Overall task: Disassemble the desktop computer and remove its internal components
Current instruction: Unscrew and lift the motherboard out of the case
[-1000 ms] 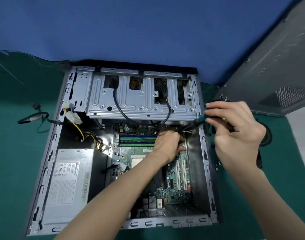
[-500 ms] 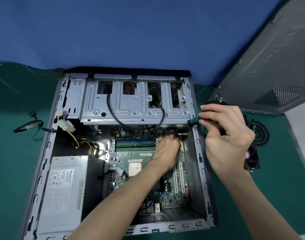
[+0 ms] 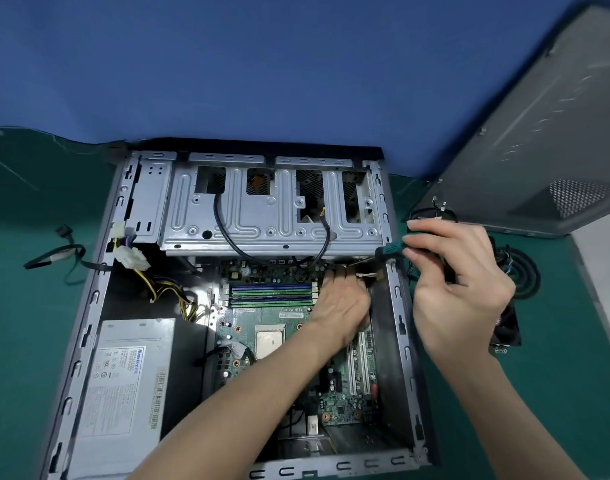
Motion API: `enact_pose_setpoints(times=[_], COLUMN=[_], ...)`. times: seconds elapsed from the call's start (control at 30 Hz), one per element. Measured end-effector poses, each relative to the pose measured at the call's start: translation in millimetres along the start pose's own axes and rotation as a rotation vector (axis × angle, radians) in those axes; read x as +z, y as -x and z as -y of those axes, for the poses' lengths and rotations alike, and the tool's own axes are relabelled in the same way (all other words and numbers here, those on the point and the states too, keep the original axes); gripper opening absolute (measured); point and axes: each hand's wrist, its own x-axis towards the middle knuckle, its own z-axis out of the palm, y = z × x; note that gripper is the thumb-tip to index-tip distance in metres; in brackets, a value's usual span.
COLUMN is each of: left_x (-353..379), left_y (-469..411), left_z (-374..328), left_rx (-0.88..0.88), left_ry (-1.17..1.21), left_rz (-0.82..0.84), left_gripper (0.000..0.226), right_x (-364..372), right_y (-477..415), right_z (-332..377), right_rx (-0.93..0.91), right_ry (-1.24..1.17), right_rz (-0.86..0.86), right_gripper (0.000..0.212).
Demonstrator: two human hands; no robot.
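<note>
The open desktop case lies flat on a green mat. Inside it I see the green motherboard with RAM sticks, a grey power supply at the left and a silver drive cage at the back. My left hand reaches into the case and rests on the motherboard's far right corner, its fingertips hidden under the cage edge. My right hand grips a green-handled screwdriver over the case's right wall, its shaft pointing left toward my left fingers.
The removed grey side panel leans at the right. A black fan and coiled cables lie on the mat behind my right hand. Loose black cables trail off the case's left side. A blue backdrop stands behind.
Both hands stay at the motherboard's far right corner; the right hand and screwdriver have shifted slightly lower. The camera view has moved a little.
</note>
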Motion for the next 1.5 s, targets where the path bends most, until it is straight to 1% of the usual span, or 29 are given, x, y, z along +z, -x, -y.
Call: enact_pose_setpoints(times=[0.1,0.3,0.5,0.67,0.8,0.87,0.9,0.97,1.03,1.07,1.17,1.23,1.3,1.37,1.47,1.5], left_x=[-0.5,-3.1,-6.6,-13.2,-26.7,-31.8,-34.8,-44.0,-49.9,-50.9,-48.1,-46.2,-47.0,-49.9,-60.3,-63.3], left_y=[1.6,0.4,3.5,5.0,31.1,49.9,58.3,70.3,72.4,71.1,66.0,66.2,68.7,69.2,69.2,70.6], left_z=[-3.5,-4.3,-4.7,-2.3,13.2,34.0,47.0,70.5,81.3,82.2,83.2,86.4,88.3,88.1,91.4,93.3], left_rx=[0.002,0.032,0.041,-0.02,0.007,-0.061,-0.123,-0.238,-0.281,-0.268,-0.137,-0.021,0.032,-0.025,-0.263,-0.326], left_ry=[-0.09,-0.171,-0.183,-0.085,-0.066,-0.096,-0.132,-0.216,-0.274,-0.287,-0.362,-0.441,-0.471,-0.457,-0.358,-0.346], left_rz=[0.005,0.01,0.008,0.07,0.014,-0.012,0.013,0.116,0.199,0.213,0.223,0.236,0.238,0.221,0.184,0.19], left_gripper=[0.038,0.036,0.035,0.05,0.074,0.08,0.084,0.087,0.084,0.082,0.078,0.081,0.08,0.07,0.028,0.02], right_x=[-2.9,-7.9,-8.6,-7.8,-7.1,-3.9,-1.4,4.7,11.2,14.5,22.6,25.7,27.5,28.6,30.4,30.6], right_y=[1.3,1.4,5.7,7.2,7.8,8.8,9.6,12.2,15.4,16.5,17.3,17.7,19.4,20.1,19.6,19.7], right_z=[-1.0,-0.7,0.4,-0.6,-2.7,-2.5,-1.9,0.3,3.8,5.7,9.3,8.8,8.0,7.4,5.5,5.4], right_rx=[0.0,0.016,0.06,0.113,0.211,0.27,0.305,0.384,0.467,0.507,0.588,0.599,0.609,0.614,0.622,0.629], right_ry=[-0.002,-0.021,-0.068,-0.102,-0.155,-0.183,-0.2,-0.223,-0.239,-0.256,-0.301,-0.274,-0.245,-0.234,-0.222,-0.218], right_rz=[-0.022,-0.078,-0.094,-0.116,-0.155,-0.174,-0.183,-0.197,-0.203,-0.207,-0.226,-0.228,-0.228,-0.236,-0.241,-0.237], right_gripper=[0.018,0.013,0.012,0.012,0.015,0.017,0.019,0.02,0.02,0.021,0.021,0.02,0.019,0.017,0.016,0.015])
